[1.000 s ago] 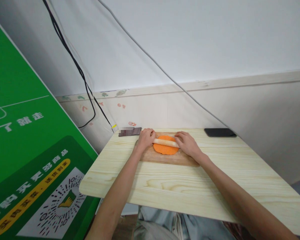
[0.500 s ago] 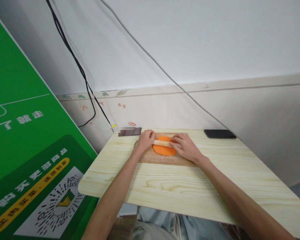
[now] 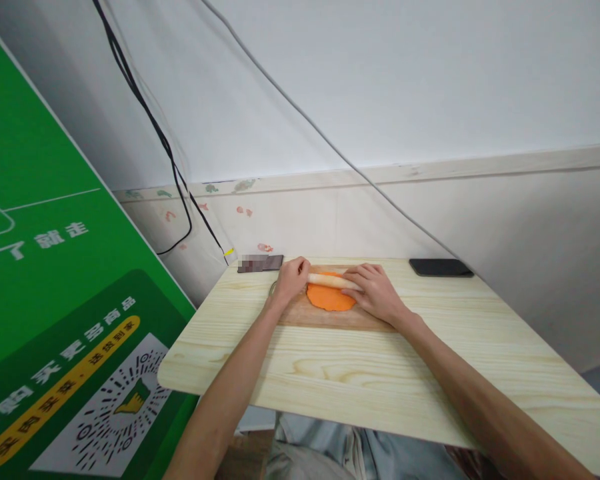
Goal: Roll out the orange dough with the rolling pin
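Rolled slightly farther away, the pin (image 3: 326,281) lies across the orange sheet (image 3: 331,299), which rests flat on the board (image 3: 330,321). Left hand (image 3: 294,277) and right hand (image 3: 373,288) grip the pin's opposite ends, likely to keep the pressure even.

Diffuse light brightens the wall (image 3: 410,87), which darkens at lower right; pixelation covers part of a dark slab (image 3: 275,263).

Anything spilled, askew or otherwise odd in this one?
Nothing looks spilled or damaged around the rolling pin or orange sheet. One oddity: pixelation covers part of the dark flat item at the back left of the table, obscuring it there. Reddish marks also dot the wall behind.
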The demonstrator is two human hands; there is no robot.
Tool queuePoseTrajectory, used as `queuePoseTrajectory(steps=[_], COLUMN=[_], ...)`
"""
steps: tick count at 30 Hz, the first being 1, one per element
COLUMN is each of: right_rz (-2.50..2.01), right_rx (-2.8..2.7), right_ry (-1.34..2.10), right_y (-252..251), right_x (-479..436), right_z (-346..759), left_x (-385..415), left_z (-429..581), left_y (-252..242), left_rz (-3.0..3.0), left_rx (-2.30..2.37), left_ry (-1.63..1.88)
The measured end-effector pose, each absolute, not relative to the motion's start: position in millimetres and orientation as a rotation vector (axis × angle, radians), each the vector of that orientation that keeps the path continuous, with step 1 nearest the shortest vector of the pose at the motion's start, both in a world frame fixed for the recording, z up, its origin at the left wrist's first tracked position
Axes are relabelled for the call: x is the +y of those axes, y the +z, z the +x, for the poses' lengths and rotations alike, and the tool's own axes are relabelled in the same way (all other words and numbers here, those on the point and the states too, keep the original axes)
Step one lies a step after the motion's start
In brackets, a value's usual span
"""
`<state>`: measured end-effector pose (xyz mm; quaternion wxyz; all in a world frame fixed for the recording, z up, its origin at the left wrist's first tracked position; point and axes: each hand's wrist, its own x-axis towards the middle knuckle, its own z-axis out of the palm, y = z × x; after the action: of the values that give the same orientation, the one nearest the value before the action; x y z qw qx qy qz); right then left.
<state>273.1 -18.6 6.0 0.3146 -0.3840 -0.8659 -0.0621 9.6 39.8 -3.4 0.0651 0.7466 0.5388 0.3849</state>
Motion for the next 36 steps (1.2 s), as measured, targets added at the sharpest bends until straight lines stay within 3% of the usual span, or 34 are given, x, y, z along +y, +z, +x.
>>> queuePoseTrajectory(steps=[36], right_rz=[-1.133], right_rx=[-2.191], right_ry=[-0.004], right_y=[4.7], right_x=[-22.4], right_z=[270.6], left_x=[32.9], left_z=[10.2], left_y=[3.7], left_rz=[2.154], left_rx=[1.872], left_ry=[1.120])
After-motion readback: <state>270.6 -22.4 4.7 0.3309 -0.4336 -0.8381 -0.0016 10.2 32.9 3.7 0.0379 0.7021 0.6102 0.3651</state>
